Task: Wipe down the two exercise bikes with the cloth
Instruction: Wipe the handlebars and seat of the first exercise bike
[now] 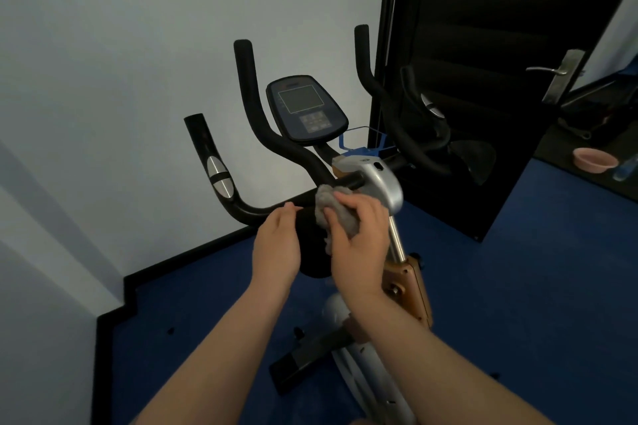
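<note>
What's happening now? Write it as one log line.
step: wiping handlebar | right hand: grips cloth | left hand: on bar | bike console: untouched

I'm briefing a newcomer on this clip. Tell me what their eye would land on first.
First, the two hands at centre: the right hand grips a grey cloth against the black handlebar of the bike, while the left hand rests beside it. Just above stands the console with its grey screen. At right, a glossy black door mirrors the handlebar.
</note>
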`<state>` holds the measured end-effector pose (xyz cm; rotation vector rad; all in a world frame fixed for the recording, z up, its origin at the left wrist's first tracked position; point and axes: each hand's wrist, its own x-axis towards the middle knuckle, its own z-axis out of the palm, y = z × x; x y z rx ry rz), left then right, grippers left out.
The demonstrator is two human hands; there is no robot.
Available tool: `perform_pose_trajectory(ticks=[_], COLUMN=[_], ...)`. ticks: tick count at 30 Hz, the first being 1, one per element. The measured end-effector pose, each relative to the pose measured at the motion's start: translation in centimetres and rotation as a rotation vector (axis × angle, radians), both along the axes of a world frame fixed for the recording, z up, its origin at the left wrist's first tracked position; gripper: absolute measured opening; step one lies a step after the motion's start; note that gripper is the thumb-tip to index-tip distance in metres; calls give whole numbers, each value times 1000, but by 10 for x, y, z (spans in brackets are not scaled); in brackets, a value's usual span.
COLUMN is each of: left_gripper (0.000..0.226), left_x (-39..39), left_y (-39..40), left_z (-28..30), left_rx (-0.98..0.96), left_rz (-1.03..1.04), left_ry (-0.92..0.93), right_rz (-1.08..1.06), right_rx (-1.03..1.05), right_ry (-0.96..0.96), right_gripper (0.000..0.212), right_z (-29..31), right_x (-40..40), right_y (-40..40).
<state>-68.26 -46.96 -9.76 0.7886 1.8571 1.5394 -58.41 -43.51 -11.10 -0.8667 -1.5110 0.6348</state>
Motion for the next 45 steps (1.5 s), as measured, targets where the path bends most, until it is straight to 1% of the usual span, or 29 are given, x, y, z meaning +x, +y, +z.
perform_pose_trajectory(ticks=[2,4,7,8,9,11,13,15,17,20,23,26,28,30,33,35,38,39,41,43,44,45], left_gripper=[31,32,34,35,36,36,35,34,33,35,35,34,34,34,35,35,34,34,33,32,31,31], left_x=[0,2,5,5,5,5,5,5,5,3,4,4,5,6,6,5,5,5,4,1,-2,-4], left_y=[0,-2,-1,-1,-1,-2,-3,-2,-1,0,-1,0,0,0,0,-1,-2,-3,-3,-4,-5,-6], left_z=[-3,-7,-10,-11,-11,-12,-13,-13,-13,-14,-14,-16,-17,-17,-16,-16,-16,-16,-15,-13,-12,-10], left_rx=[19,42,59,67,72,78,88,90,90,89,87,91,103,122,129,130,133,133,115,85,73,63], left_rz=[-12,-12,11,12,11,3,-2,3,0,7,10,8,21,35,36,23,6,0,-11,-37,-61,-91], left_ry=[80,171,212,204,197,196,183,165,168,169,156,170,166,145,136,141,116,107,102,115,133,157], right_rz=[-21,-43,-34,-5,8,9,-7,-18,-1,55,113,89,87,96,152,166,162,164,187,207,197,170], right_rx=[-206,-362,-540,-588,-593,-533,-482,-495,-513,-581,-615,-516,-404,-303,-230,-194,-85,-62,-61,-90,-127,-194], right_ry=[225,375,434,431,404,332,314,332,337,293,295,219,77,-66,-237,-262,-299,-318,-360,-352,-286,-175], right_gripper=[17,13,9,6,7,9,9,8,10,10,13,14,19,24,25,29,48,50,41,23,16,11], right_z=[-7,-6,10,15,17,9,-9,-17,-10,11,11,-10,-22,-15,5,2,-17,-19,-11,6,13,20], right_x=[4,5,1,1,0,3,7,10,8,5,7,19,22,16,4,4,16,20,24,24,24,24], right_y=[-17,-22,0,6,8,-2,-22,-30,-18,9,12,-13,-21,-8,15,12,-8,-8,5,18,24,30])
